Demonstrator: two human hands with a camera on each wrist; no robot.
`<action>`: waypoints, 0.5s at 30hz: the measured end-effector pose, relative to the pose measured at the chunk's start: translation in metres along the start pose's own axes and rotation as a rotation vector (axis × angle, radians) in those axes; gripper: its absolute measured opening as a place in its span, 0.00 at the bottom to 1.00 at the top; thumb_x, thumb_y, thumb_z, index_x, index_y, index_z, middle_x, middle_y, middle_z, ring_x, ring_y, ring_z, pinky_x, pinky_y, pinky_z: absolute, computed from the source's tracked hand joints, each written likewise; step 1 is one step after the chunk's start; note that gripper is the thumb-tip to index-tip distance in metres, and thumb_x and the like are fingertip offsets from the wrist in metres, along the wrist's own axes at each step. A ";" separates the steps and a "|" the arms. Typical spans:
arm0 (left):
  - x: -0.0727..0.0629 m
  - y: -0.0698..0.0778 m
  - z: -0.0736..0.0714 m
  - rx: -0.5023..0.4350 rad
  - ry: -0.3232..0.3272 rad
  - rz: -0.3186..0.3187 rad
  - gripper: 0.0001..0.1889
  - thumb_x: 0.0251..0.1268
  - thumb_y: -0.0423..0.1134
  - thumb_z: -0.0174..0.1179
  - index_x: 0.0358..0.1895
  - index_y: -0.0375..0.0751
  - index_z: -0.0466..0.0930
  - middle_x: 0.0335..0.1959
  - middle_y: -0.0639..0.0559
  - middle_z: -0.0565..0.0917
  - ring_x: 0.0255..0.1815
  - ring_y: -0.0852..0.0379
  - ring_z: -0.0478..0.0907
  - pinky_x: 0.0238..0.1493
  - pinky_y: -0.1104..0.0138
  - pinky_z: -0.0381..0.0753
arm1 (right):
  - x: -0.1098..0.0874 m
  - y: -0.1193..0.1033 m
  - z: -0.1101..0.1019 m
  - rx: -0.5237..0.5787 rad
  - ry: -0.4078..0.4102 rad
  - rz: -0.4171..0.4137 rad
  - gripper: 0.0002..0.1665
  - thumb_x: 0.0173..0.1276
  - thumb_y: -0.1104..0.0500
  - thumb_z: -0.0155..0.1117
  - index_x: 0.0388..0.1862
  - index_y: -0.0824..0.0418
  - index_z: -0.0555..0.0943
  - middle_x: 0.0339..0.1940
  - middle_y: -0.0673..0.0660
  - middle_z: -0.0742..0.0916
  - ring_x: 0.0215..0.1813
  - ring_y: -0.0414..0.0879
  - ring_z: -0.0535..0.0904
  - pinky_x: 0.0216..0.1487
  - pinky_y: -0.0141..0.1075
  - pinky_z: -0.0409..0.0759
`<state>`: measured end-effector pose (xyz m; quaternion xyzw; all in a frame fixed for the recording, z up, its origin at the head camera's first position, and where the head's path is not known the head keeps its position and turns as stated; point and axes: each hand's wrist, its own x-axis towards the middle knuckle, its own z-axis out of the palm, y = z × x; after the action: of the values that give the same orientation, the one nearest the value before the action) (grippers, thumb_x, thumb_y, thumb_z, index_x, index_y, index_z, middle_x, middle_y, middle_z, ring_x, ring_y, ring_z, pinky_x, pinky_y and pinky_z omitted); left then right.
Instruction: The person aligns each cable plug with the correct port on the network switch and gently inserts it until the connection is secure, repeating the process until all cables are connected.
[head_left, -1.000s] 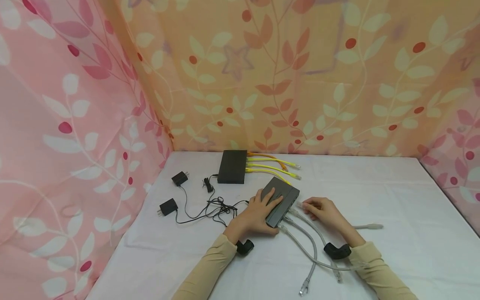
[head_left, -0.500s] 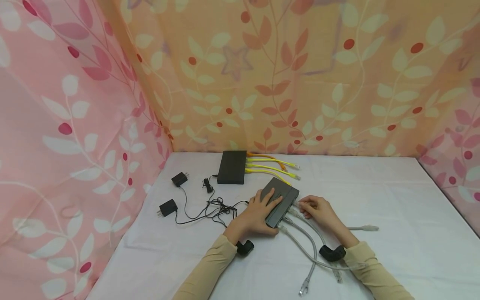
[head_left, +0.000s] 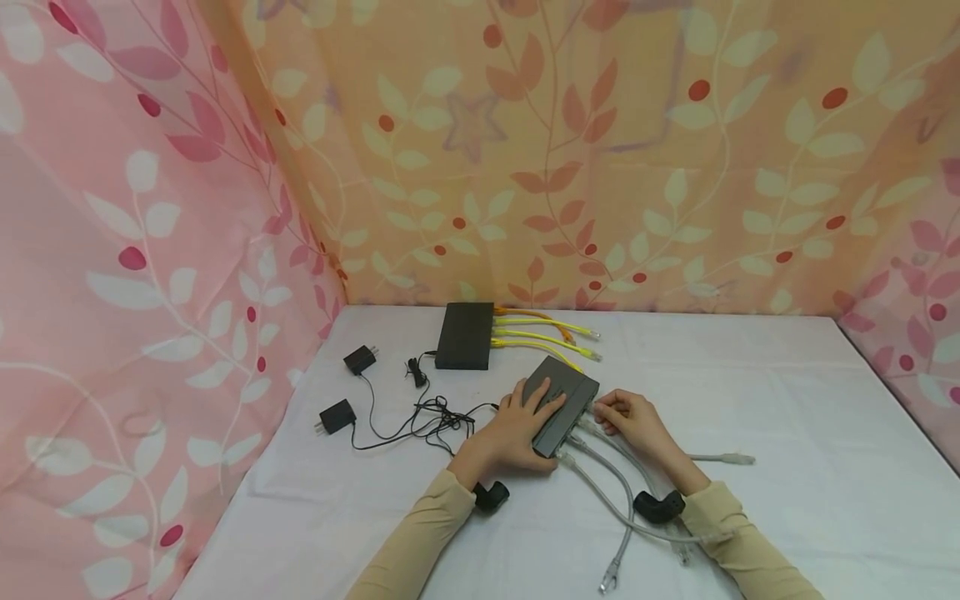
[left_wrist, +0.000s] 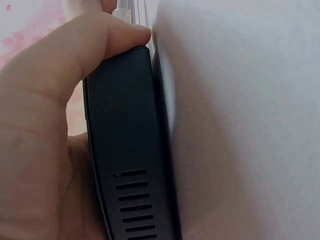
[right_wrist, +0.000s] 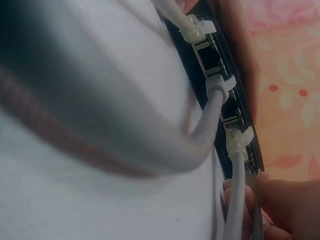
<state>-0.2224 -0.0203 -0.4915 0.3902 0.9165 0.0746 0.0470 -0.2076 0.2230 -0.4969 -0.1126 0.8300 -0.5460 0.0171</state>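
Note:
A dark grey network switch (head_left: 573, 383) lies slanted on the white table. My left hand (head_left: 517, 429) holds it, fingers spread over its top. In the left wrist view the thumb (left_wrist: 112, 37) bends round its end, beside the vented side (left_wrist: 122, 115). At the port side my right hand (head_left: 637, 421) pinches a grey network cable (head_left: 723, 458) near its plug; in the right wrist view the plug (right_wrist: 252, 174) is right at the last port, partly hidden by the fingers. Three other grey cables (right_wrist: 237, 145) sit in ports of the same row, with empty ports between some of them.
A black network switch (head_left: 463, 337) with yellow cables (head_left: 547, 337) and an orange one stands behind. Two black power adapters (head_left: 337, 415) and their tangled cords (head_left: 442, 417) lie left. Loose grey cable ends (head_left: 609, 575) lie in front. Floral cloth (head_left: 480, 150) hangs around the table.
My right hand has moved a little left, bringing the pinched cable's plug up to the switch. The cable's free end shifted left with it. My left hand has stayed on the switch.

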 end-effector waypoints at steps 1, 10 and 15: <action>0.000 0.000 0.000 -0.001 -0.003 0.000 0.53 0.49 0.67 0.58 0.75 0.58 0.38 0.76 0.46 0.38 0.72 0.30 0.37 0.64 0.41 0.55 | 0.000 -0.003 0.000 0.009 -0.009 0.002 0.11 0.67 0.66 0.56 0.38 0.77 0.77 0.28 0.69 0.84 0.25 0.50 0.83 0.27 0.37 0.82; 0.002 0.002 0.002 -0.002 -0.019 0.010 0.53 0.49 0.67 0.57 0.75 0.57 0.37 0.76 0.45 0.36 0.72 0.30 0.35 0.65 0.42 0.53 | 0.007 0.013 -0.006 0.022 -0.073 -0.019 0.12 0.68 0.64 0.56 0.39 0.76 0.76 0.29 0.68 0.84 0.26 0.45 0.82 0.28 0.34 0.82; 0.002 0.002 0.000 0.005 -0.021 0.007 0.53 0.49 0.66 0.58 0.75 0.57 0.38 0.76 0.44 0.36 0.72 0.29 0.35 0.65 0.42 0.53 | 0.009 0.010 -0.005 0.030 -0.090 -0.027 0.11 0.68 0.66 0.55 0.39 0.78 0.75 0.30 0.70 0.83 0.27 0.49 0.83 0.29 0.37 0.82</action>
<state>-0.2225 -0.0178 -0.4916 0.3944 0.9147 0.0684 0.0552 -0.2189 0.2299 -0.5030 -0.1478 0.8185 -0.5531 0.0487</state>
